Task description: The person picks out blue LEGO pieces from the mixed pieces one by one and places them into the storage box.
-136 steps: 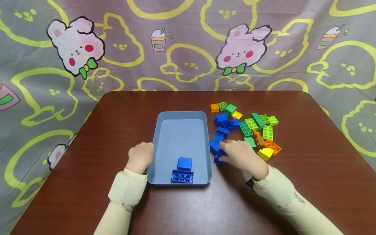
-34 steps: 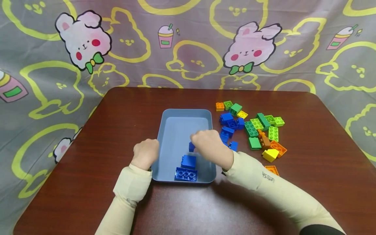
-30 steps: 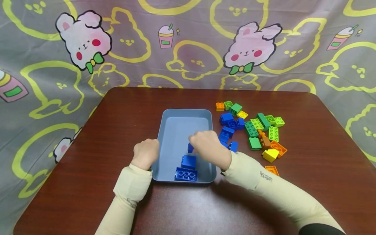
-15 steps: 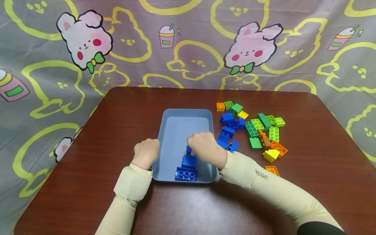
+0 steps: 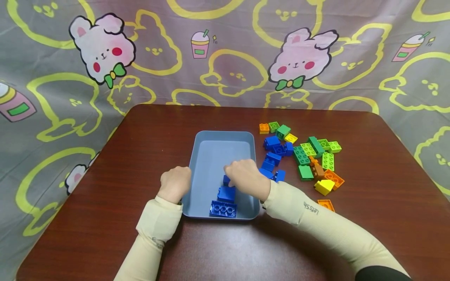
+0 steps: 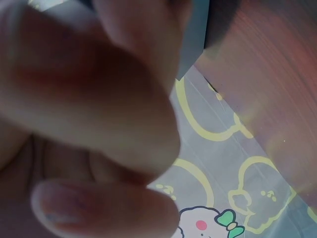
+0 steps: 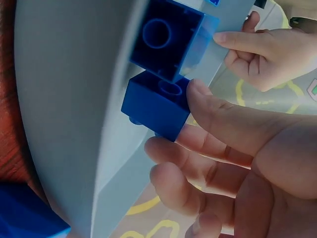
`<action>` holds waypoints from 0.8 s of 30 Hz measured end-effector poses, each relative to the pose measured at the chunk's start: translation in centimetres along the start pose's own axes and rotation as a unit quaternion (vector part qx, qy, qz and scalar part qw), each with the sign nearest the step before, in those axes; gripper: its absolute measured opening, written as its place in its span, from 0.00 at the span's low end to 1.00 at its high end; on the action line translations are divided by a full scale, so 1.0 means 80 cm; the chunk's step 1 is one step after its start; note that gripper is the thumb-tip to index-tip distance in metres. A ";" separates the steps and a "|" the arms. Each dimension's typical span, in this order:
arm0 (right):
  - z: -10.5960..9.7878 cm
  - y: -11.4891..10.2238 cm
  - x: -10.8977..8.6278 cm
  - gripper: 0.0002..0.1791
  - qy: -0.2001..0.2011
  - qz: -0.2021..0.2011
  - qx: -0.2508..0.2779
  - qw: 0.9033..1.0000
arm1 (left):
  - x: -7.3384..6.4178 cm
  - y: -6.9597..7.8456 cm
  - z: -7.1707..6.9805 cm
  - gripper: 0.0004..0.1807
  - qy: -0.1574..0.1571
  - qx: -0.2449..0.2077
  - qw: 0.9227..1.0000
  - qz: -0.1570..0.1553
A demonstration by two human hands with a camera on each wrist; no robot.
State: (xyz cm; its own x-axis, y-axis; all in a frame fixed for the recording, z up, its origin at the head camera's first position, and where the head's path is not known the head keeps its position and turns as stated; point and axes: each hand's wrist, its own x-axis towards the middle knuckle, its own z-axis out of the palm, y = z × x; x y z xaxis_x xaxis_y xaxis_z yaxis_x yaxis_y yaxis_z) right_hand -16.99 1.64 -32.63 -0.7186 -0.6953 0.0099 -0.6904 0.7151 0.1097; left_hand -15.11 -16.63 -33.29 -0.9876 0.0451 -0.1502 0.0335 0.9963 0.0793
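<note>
Inside the blue-grey tray (image 5: 207,156), my right hand (image 5: 247,177) pinches a blue toy brick (image 7: 153,106) between thumb and fingertips, its hollow underside partly showing in the right wrist view. Close against it lies another blue brick (image 5: 226,194), and nearer the tray's front wall is a longer blue brick (image 5: 223,209) with its tubes facing up. My left hand (image 5: 174,184) is at the tray's left side. Its thumb and curled fingers grip the tray's edge, as the right wrist view shows.
Right of the tray, several blue bricks (image 5: 271,160) lie loose. Beyond them are green bricks (image 5: 301,155), a yellow brick (image 5: 324,187), a brown brick (image 5: 317,170) and orange pieces (image 5: 325,205). A patterned cloth (image 5: 225,74) hangs behind the brown table (image 5: 140,140).
My right hand has carried a blue brick leftward from the loose pile into the tray, then shifted slightly left and nearer to me. My left hand has stayed at the tray's edge.
</note>
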 end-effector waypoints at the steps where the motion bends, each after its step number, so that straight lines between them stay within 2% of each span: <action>1: 0.001 0.000 0.000 0.13 0.000 -0.001 0.002 1.000 | 0.000 0.000 0.000 0.12 0.001 0.000 1.000 0.001; 16: 0.008 0.000 0.003 0.13 0.005 0.002 -0.003 1.000 | 0.001 -0.001 0.000 0.12 0.001 -0.003 1.000 0.003; 24: 0.008 -0.001 0.004 0.13 -0.012 0.005 0.004 1.000 | 0.001 0.000 0.000 0.12 -0.002 0.000 1.000 0.003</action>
State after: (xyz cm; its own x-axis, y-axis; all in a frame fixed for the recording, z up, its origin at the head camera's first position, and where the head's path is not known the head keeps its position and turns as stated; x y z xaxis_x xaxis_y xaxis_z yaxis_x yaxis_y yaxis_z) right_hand -17.20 1.40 -33.28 -0.7275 -0.6860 -0.0121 -0.6834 0.7230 0.1015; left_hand -15.15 -16.66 -33.30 -0.9868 0.0512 -0.1535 0.0390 0.9960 0.0809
